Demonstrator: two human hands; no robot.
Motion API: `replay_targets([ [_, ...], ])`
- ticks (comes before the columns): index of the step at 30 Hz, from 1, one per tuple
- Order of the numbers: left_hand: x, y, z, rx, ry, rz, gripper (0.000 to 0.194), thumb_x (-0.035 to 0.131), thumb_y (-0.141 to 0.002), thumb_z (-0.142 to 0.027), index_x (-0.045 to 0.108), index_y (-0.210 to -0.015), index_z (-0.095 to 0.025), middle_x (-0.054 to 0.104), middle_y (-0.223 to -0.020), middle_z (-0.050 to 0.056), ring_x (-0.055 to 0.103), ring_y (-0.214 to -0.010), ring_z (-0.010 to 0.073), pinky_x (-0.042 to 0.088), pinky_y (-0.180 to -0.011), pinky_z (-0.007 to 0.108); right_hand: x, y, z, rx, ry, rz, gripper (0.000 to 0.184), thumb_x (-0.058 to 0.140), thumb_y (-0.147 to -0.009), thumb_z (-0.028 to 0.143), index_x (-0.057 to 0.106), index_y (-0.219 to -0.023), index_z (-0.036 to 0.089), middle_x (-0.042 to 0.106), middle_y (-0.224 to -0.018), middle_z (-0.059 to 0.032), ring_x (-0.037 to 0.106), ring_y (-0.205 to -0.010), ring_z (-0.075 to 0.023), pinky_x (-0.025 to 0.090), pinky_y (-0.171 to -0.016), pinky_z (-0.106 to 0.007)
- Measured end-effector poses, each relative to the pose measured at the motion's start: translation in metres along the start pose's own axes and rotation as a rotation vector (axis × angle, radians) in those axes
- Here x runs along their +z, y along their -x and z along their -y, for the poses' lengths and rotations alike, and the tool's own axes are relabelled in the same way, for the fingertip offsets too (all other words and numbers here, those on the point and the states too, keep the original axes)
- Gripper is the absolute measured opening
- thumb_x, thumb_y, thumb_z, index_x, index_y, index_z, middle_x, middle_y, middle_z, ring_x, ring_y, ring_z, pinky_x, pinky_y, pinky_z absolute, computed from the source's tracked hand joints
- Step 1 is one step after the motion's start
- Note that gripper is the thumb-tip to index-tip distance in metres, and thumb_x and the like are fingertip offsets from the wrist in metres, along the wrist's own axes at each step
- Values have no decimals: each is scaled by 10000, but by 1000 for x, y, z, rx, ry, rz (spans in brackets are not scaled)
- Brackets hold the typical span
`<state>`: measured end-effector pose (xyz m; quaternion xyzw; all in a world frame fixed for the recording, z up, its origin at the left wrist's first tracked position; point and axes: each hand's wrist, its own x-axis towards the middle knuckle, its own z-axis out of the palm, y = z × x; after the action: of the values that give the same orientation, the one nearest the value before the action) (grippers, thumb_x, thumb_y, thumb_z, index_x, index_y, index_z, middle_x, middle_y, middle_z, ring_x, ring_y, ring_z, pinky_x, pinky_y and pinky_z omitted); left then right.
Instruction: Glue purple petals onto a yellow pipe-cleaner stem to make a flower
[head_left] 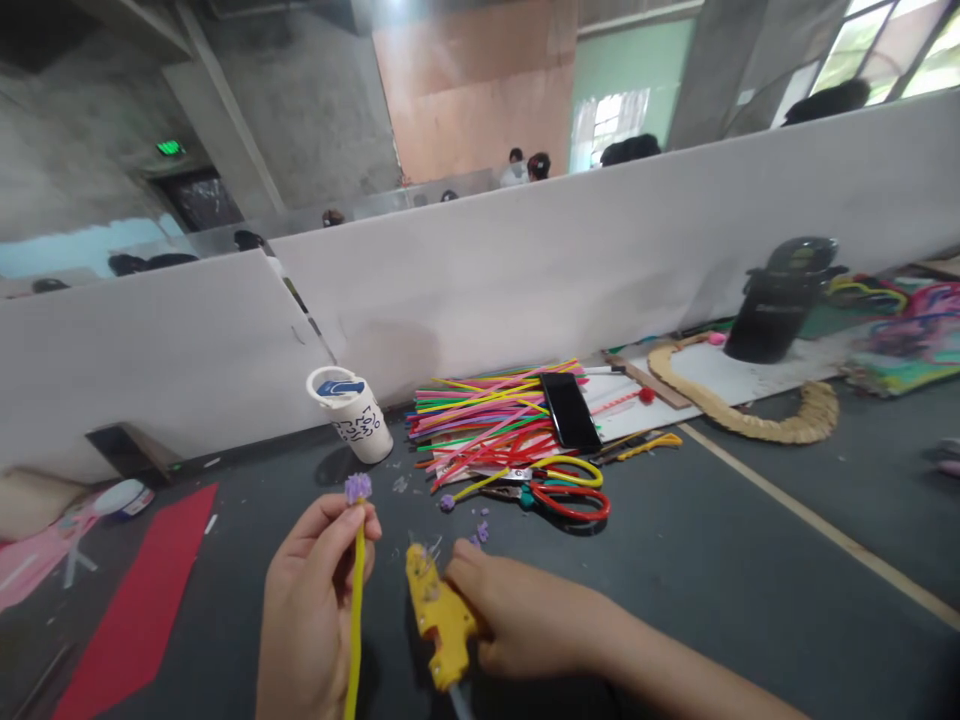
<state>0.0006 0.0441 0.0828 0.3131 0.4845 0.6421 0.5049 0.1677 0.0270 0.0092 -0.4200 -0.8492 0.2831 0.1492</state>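
Note:
My left hand (315,590) is closed in a pinch on a yellow pipe cleaner (357,620), which stands upright with a fluffy purple tuft (358,487) at its top. To the right, my right hand (525,610) is curled around the side of a yellow hot glue gun (442,620), low over the dark table; its fingertips are partly hidden. Small purple bits (480,530) lie just beyond that hand. Another yellow stem with a purple ball (448,502) at its end rests beside the scissors.
Scissors with red and yellow handles (577,502), a pile of coloured pipe cleaners (480,410) and a black phone (570,410) lie ahead. A white cup (360,430) stands left of them, red sheet (142,610) nearer left. A black bin (776,310) stands by the white partition (487,290).

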Motion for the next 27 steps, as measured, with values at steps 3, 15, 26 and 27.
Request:
replay_targets([
  [3,2,1,0,-60,7,38,118,801,-557,-161,698,-613,-164,641,-536,-24,500,-429,47,398,-390,90,24,-13,-2,-69,62,59,336,652,-736,199,605,-1064,138,615,-1065,-101,607,-873,-210,466,-732,-265],
  [15,0,-1,2,-136,18,85,117,805,-563,-165,703,-620,-172,638,-542,-27,475,-415,52,395,-383,115,-9,-22,-37,138,306,-61,196,540,-956,223,617,-1109,128,656,-1077,-87,627,-985,-214,512,-860,-381],
  [26,0,-2,6,-154,-34,142,120,781,-627,-200,671,-610,-156,602,-544,-29,384,-415,28,299,-383,106,23,-45,-38,232,340,-42,306,598,-942,297,582,-1198,130,602,-1211,-114,624,-1032,-237,535,-866,-430],
  [27,0,-2,6,-160,-34,145,120,780,-630,-200,670,-613,-155,598,-541,-31,378,-413,26,292,-380,105,24,-46,-38,245,309,-52,309,599,-941,297,581,-1199,128,602,-1211,-115,624,-1032,-238,535,-865,-430],
])
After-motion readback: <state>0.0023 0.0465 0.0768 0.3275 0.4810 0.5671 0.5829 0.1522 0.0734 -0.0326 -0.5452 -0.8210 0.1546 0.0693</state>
